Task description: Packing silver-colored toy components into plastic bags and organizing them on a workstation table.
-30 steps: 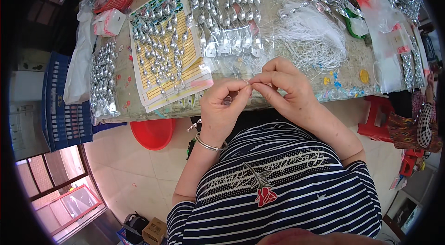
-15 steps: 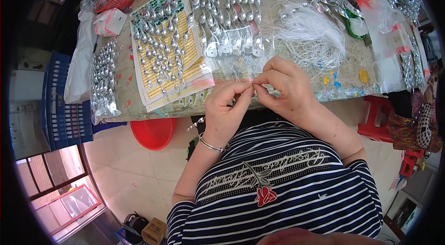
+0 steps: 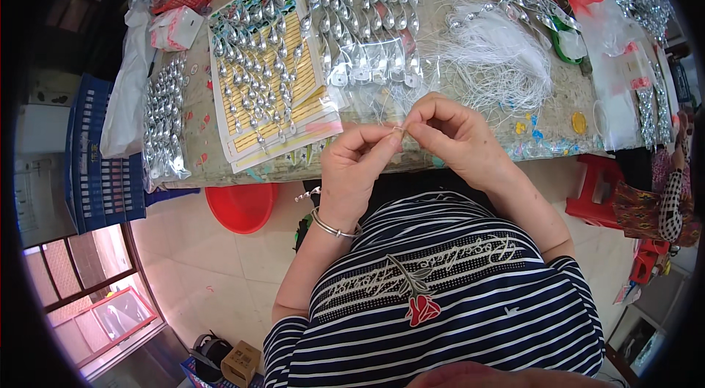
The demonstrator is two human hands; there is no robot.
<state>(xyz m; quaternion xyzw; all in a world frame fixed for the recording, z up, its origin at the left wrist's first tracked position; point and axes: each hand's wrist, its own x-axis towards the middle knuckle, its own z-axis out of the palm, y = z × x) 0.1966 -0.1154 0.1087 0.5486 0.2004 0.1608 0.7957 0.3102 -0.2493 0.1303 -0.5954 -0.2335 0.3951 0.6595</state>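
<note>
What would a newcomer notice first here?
Probably the silver twisted strands across the worktable, some on yellow-and-green printed sheets left of centre. Next, the left hand and right hand, pinching a fine thread at the table's near edge. Then the red basin, below that edge to the left.

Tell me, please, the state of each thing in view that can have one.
Left hand: thumb and forefinger pinched together
Right hand: thumb and forefinger pinched together
Thin strand: apparently pinched by both hands
Bracelet: worn
White strands: loosely heaped, tangled
Printed sheets: flat, overlapping, partly covered
Silver twisted strips: spread over the sheets
Red basin: upright
</note>
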